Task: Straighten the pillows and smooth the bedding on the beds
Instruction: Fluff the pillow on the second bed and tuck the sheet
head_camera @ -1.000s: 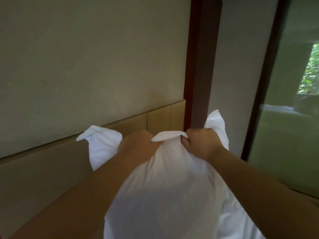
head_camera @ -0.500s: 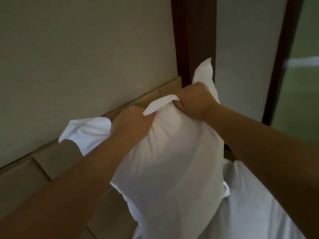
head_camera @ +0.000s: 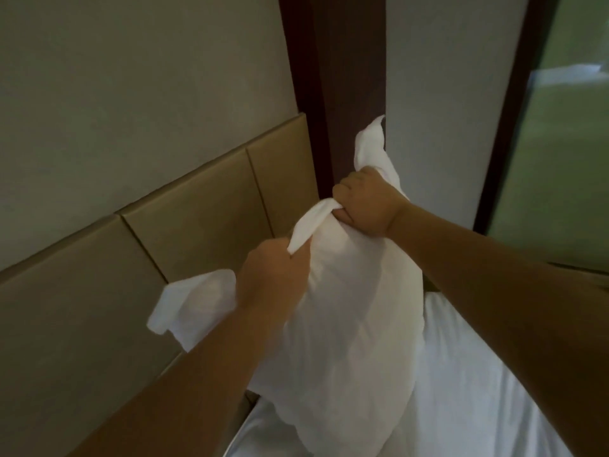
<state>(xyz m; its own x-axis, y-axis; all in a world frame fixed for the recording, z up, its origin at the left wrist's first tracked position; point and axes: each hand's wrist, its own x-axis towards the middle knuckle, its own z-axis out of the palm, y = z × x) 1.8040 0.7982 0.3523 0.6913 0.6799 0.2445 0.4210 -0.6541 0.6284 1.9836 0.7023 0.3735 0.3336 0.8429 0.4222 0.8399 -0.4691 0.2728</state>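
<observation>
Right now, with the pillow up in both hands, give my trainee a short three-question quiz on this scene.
1. True or false: the pillow lies flat on the bed sheet.
2. Which hands grip the pillow's top edge? A) left hand only B) right hand only C) both
3. Fill in: the tan padded surface behind the pillow is the ______.

Key:
1. False. It is held upright by its top edge, with its lower end down at the sheet.
2. C. Each hand is closed on bunched pillowcase fabric.
3. Headboard.
</observation>
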